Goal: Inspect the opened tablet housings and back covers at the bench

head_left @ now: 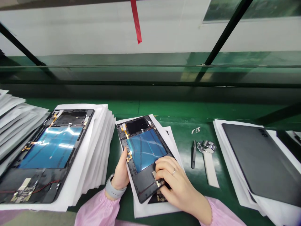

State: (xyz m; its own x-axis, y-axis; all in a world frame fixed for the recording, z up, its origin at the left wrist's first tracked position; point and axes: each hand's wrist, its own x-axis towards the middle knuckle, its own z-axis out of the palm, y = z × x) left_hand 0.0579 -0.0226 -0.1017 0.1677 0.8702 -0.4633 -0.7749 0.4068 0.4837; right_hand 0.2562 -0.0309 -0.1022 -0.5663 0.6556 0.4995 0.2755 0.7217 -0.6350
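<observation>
An open tablet [147,149], its blue battery area and inner parts showing, lies tilted in front of me over white sheets [176,154]. At its left edge my left hand [121,174] grips it, thumb on top and the other fingers hidden underneath. My right hand [175,183] is closed over the lower right part, fingertips pinching a small circuit board [160,182]. Those fingers partly cover the board. Part of another dark tablet [158,197] with circuitry shows beneath, between the sheets.
To the left, another open tablet [50,147] tops a stack of white sheets [100,150]; more sheets [16,125] are piled beyond. A black slim tool [193,155] and a silvery roll [207,146] with a white strip [211,169] lie right. Further right rests a grey tablet back [263,160].
</observation>
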